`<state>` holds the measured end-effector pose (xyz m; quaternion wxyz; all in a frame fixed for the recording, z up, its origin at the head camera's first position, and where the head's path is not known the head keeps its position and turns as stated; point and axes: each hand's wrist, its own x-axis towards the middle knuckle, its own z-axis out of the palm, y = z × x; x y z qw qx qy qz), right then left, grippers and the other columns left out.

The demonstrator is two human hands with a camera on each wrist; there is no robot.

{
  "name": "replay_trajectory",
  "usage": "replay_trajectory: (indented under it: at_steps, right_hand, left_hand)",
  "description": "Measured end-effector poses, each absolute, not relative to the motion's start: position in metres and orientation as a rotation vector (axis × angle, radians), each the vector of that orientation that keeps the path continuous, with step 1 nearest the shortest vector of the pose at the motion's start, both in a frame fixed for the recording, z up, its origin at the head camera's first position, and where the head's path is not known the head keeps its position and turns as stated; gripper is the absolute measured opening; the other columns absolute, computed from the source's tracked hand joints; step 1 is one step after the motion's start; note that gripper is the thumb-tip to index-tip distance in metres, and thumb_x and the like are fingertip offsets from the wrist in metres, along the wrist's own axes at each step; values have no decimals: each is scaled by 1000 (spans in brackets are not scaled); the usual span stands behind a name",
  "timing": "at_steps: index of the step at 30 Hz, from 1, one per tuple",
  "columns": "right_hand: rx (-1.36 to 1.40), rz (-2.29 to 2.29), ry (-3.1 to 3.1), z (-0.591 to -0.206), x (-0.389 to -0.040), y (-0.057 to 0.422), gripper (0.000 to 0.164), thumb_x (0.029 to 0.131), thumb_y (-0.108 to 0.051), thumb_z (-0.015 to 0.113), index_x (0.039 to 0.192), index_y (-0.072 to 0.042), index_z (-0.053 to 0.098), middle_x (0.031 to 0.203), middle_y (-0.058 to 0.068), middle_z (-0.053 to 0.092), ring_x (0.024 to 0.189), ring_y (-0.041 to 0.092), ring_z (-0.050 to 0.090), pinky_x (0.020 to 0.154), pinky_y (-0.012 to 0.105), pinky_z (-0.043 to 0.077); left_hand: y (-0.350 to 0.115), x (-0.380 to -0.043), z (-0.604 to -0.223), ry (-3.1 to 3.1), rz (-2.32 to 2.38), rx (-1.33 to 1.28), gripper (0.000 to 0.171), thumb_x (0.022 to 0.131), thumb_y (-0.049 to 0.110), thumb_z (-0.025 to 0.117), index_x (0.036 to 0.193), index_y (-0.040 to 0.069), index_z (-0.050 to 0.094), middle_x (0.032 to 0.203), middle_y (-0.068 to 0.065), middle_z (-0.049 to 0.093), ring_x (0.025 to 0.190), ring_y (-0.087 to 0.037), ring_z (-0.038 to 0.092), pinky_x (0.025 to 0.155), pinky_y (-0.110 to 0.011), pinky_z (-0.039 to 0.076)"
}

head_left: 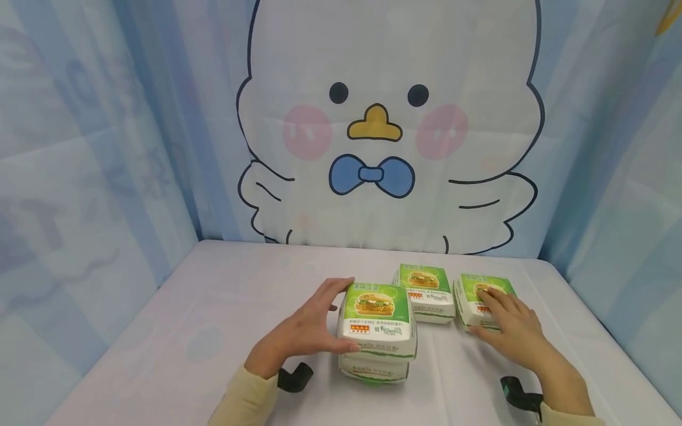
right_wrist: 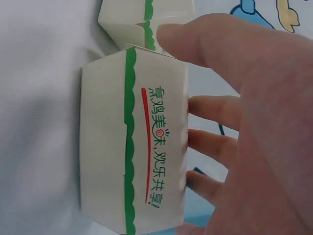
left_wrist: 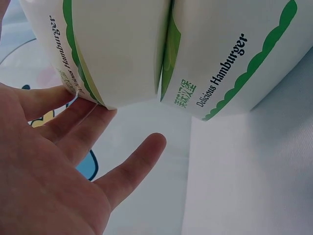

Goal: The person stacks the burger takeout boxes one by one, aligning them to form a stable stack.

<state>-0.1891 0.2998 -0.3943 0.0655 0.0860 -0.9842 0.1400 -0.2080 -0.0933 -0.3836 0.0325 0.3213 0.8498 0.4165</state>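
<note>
Near the table's middle, my left hand (head_left: 305,326) grips a green-and-white hamburger box (head_left: 379,316) by its left side, thumb at the front and fingers behind. That box sits on a second hamburger box (head_left: 373,370), with a narrow gap between them in the left wrist view. My right hand (head_left: 519,331) rests on the lid of a third hamburger box (head_left: 469,299) at the right. In the right wrist view, its fingertips touch the top of that box (right_wrist: 156,132), and the thumb reaches past one corner.
Another hamburger box (head_left: 428,296) stands behind, between the stack and the right-hand box. The pale tabletop (head_left: 213,313) is enclosed by printed curtains (head_left: 80,148), with a cartoon bird on the back one. Black wrist mounts (head_left: 295,377) hang beside both wrists.
</note>
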Motion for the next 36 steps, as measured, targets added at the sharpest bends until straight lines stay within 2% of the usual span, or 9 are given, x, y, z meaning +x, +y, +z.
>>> replay_trajectory:
  at_steps: [9,13,19,25,32,36]
  right_hand:
    - [165,434,-3069,-379,-177,302,79,86,-42,72,144,2,43,146,32,34,129,61,23,99,79,19]
    - [166,439,-3020,-380,-179,303,79,84,-43,75,142,1,45,144,33,35,128,60,25,101,78,21]
    - [126,491,-2978,-392,-184,310,92,80,-49,76,146,1,36,151,37,22,132,61,21,104,77,20]
    - [128,506,-3000,-394,-182,321,92,80,-54,75,145,0,38,146,36,28,127,62,25,98,79,25]
    - [54,659,-3017,-398,-181,331,103,78,-49,78,151,0,24,153,41,6,132,68,14,96,85,20]
    - [15,676,-3052,-403,-182,335,106,77,-50,77,152,0,20,151,43,5,130,68,15,94,85,24]
  left_hand:
    - [-93,-210,-384,2633,1267,989,107,71,49,85,156,24,24,155,4,31,135,-12,40,106,-43,48]
    - [-93,-210,-384,2637,1266,982,107,71,51,85,156,24,25,155,4,31,135,-12,40,105,-43,49]
    - [-93,-209,-385,2635,1271,983,106,72,50,84,156,24,25,155,4,31,134,-12,41,105,-42,49]
    - [-93,-208,-385,2636,1268,979,107,71,49,85,156,24,25,155,4,31,135,-12,40,105,-42,49]
    - [-93,-208,-385,2643,1262,978,108,72,50,85,156,23,24,156,3,31,136,-13,40,105,-44,49]
    - [-92,-208,-386,2646,1259,969,108,71,49,85,156,23,24,156,4,30,135,-12,40,105,-42,49]
